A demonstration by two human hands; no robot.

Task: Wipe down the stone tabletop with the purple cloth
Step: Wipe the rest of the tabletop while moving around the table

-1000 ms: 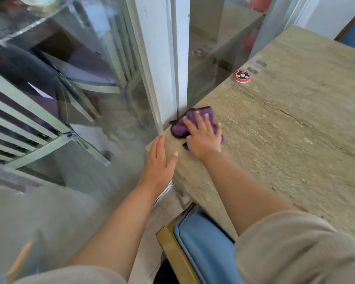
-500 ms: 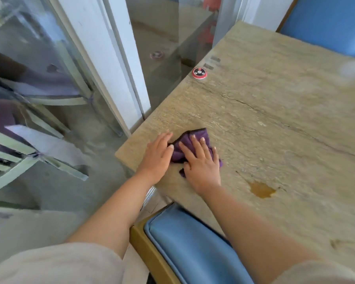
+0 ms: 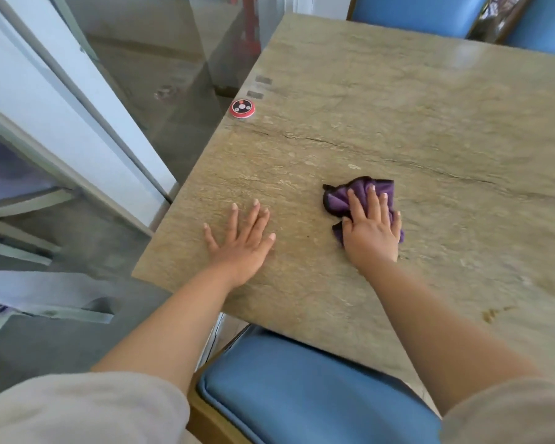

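One surface [image 3: 398, 107] of stone. One purple cloth [image 3: 359, 195], crumpled. Two hands: left [image 3: 241, 245] and right [image 3: 372, 229] (each with five fingers showing). One round red button [image 3: 242, 108] at the surface's left edge, with two small grey patches [image 3: 259, 88] beside it. Three blue chairs: one near [image 3: 302, 389], two far [image 3: 420, 11] (partly cropped).

purple cloth [image 3: 359, 197] slid right, away from left hand [image 3: 242, 241]

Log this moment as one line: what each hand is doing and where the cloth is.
left hand: flat on tabletop | right hand: pressing cloth on tabletop | hands apart | step: wiping
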